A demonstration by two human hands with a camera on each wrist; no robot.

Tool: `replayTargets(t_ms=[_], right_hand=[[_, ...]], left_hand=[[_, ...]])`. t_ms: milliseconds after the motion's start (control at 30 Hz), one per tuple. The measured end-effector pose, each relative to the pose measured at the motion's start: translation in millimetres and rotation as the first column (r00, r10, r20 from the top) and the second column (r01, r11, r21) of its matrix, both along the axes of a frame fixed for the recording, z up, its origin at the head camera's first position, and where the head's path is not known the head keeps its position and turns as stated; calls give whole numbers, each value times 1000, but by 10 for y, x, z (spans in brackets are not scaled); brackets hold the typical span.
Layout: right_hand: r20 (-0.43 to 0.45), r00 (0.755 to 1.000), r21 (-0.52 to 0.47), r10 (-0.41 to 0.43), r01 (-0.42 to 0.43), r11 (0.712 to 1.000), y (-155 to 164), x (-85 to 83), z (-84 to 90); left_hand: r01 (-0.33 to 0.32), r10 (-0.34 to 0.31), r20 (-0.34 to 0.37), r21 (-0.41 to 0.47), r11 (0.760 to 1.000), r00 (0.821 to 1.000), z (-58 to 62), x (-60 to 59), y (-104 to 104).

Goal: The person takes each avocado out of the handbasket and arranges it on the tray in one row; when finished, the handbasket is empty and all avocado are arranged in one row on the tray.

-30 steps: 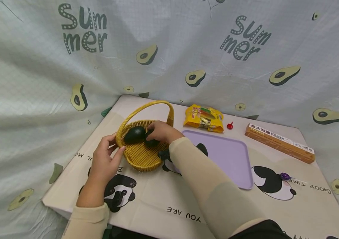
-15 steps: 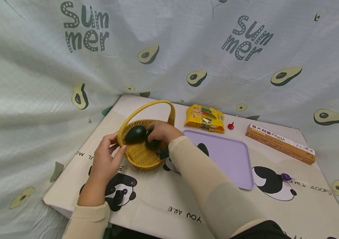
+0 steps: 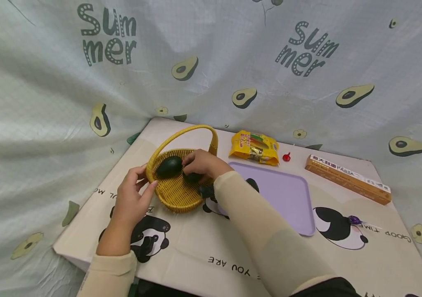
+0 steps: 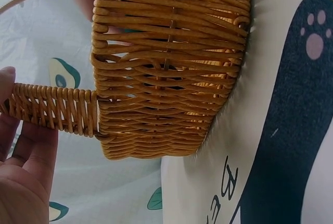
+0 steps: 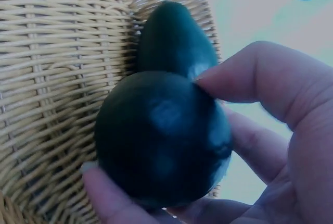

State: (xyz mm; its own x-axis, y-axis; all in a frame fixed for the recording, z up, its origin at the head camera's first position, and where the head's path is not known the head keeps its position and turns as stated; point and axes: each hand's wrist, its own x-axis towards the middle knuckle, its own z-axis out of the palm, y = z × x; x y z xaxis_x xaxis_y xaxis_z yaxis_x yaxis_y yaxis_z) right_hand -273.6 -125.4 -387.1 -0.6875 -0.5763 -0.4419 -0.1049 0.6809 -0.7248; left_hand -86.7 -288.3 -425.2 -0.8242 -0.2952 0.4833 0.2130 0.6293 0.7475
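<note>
A yellow wicker basket (image 3: 175, 200) with an arched handle stands on the left part of the table. My left hand (image 3: 133, 200) grips the base of the handle (image 4: 54, 108) at its left side, fingers behind and thumb in front. Inside the basket, my right hand (image 3: 205, 163) holds a dark green avocado (image 5: 161, 135) between thumb and fingers; in the head view the hand covers part of it. Just beside it lies a second, pear-shaped avocado (image 3: 169, 167), which no hand touches. In the right wrist view this other avocado (image 5: 174, 39) shows behind the held one.
Right of the basket lies a lilac tray (image 3: 289, 202), partly under my right forearm. Behind it are a yellow packet (image 3: 254, 147) and a small red item (image 3: 286, 156). A pasta box (image 3: 348, 178) and a small purple item (image 3: 354, 219) are farther right. A curtain hangs behind.
My right hand has shifted slightly to the right inside the basket, along with the avocado it holds. My left hand keeps its grip on the handle.
</note>
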Motion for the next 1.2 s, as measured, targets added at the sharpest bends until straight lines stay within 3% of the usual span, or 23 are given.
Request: replayTargets(t_ms=[233,533,933,1200], right_hand=[[-44,999,-93,8,-12,996,111,16,148],[-197,978,-108,66,-88,990,331,76,295],[-319,945,-153,75,-129,980,717,101,288],[-318,946,-234,63,-142,962,956,161,292]], left_hand=[[-1,1,-4,9,1000,1000,6,-2,5],[-15,15,16,6,1000,1000,20,1,20],[-19,19,17,2,1000,1000,29,-9,35],[-28,28,19,-2,1000,999,7,2,17]])
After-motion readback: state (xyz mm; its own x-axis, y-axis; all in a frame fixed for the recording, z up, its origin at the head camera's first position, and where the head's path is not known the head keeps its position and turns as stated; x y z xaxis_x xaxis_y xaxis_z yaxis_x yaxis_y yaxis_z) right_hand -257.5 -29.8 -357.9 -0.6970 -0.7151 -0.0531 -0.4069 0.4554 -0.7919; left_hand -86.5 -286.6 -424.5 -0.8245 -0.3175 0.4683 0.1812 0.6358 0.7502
